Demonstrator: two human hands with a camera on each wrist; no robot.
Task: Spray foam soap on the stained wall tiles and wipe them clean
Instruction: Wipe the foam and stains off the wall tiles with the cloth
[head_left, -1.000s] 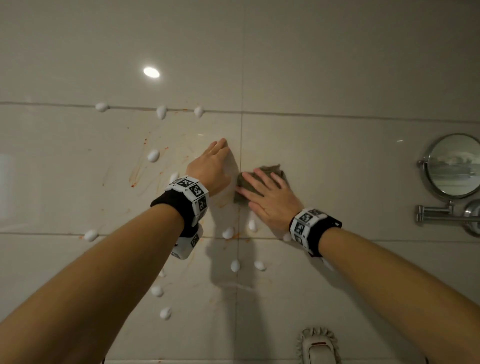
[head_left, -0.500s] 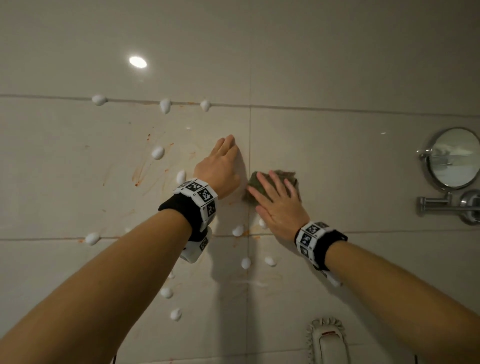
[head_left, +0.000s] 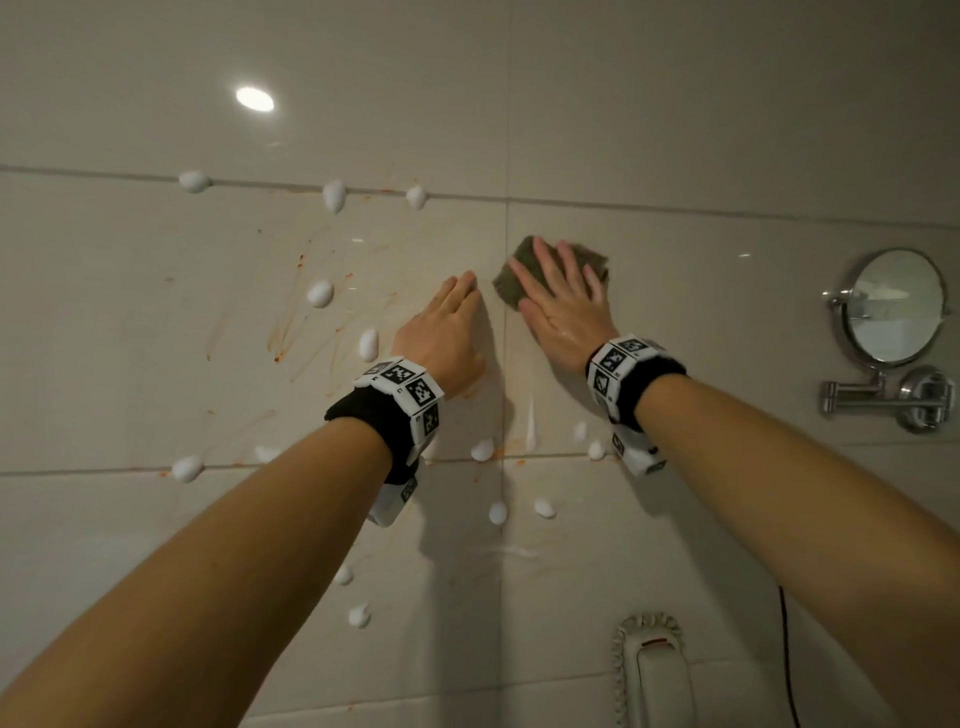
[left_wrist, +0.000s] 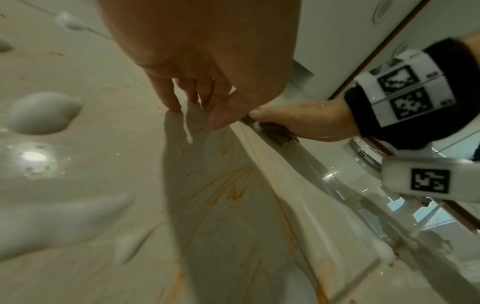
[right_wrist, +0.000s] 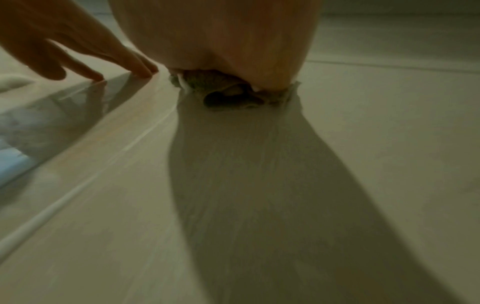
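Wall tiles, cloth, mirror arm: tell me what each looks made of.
Wall tiles: probably glazed ceramic, glossy; they reflect a lamp. Cloth under the right hand: soft grey-green fabric that bunches into folds. Mirror arm: polished metal, likely chrome.

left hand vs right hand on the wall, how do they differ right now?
The left hand rests bare on the wall, fingertips touching tile; the right hand presses a cloth flat. The left hand sits lower, by the orange stains; the right hand is higher, right of the grout line. Both have straight fingers.
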